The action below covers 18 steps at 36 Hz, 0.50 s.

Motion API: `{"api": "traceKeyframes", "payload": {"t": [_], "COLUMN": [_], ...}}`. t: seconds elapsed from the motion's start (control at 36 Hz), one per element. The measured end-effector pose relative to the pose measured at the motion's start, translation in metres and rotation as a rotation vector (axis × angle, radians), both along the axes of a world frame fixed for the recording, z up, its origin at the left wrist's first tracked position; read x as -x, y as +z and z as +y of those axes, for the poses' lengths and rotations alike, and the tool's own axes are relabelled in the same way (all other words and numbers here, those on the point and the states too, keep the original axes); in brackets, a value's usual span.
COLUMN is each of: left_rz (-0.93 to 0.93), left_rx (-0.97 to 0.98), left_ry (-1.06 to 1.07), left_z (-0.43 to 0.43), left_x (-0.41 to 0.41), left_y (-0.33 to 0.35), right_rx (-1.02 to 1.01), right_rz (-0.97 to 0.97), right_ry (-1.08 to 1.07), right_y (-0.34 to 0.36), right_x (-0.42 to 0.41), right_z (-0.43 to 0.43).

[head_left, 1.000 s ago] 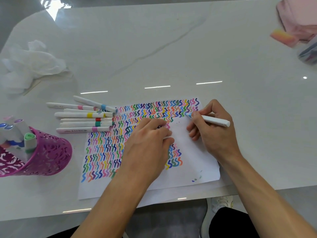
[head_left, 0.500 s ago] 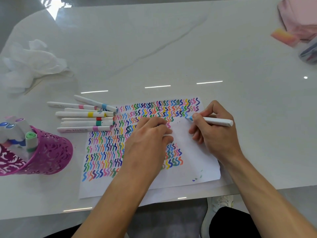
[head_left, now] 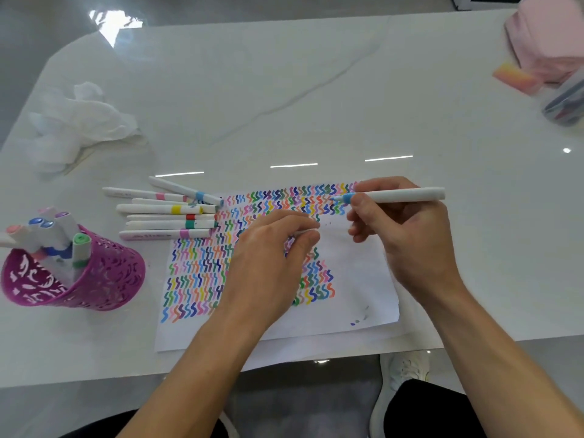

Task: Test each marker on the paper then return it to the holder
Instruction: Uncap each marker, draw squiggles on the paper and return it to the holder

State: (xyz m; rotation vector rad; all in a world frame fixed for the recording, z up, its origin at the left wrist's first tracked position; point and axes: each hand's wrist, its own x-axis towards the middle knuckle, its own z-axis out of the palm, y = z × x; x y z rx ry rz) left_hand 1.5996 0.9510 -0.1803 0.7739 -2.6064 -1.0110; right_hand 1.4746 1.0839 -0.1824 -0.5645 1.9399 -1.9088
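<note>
My right hand grips a white marker with a light blue band, held almost level with its tip pointing left just over the upper right of the paper. The paper is covered in rows of coloured squiggles. My left hand rests on the middle of the paper, fingers curled around a small white piece, apparently the marker's cap. A purple perforated holder stands at the left with several markers in it. Several more white markers lie in a row between holder and paper.
A crumpled white tissue lies at the far left. At the far right are a pink cloth, a pink-orange eraser and a clear case of pens. The table's front edge runs just below the paper.
My right hand has lifted the marker and swung it flatter, moving up and right along the top rows. My left hand stays on the paper.
</note>
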Motion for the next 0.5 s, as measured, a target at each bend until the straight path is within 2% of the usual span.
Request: {"api": "traceKeyframes", "payload": {"t": [0.33,0.5], "left_rz": [0.266,0.333], "left_rx": [-0.706,-0.861], "left_ry": [0.188,0.190], "left_z": [0.002,-0.002], "left_x": [-0.021,-0.029], "left_y": [0.011,0.015], "right_rx": [0.070,0.049], "right_rz": [0.015,0.025], "right_ry": [0.092,0.123], "right_y": [0.032,0.033], "right_x": [-0.034,-0.042], "right_z": [-0.004,-0.009]}}
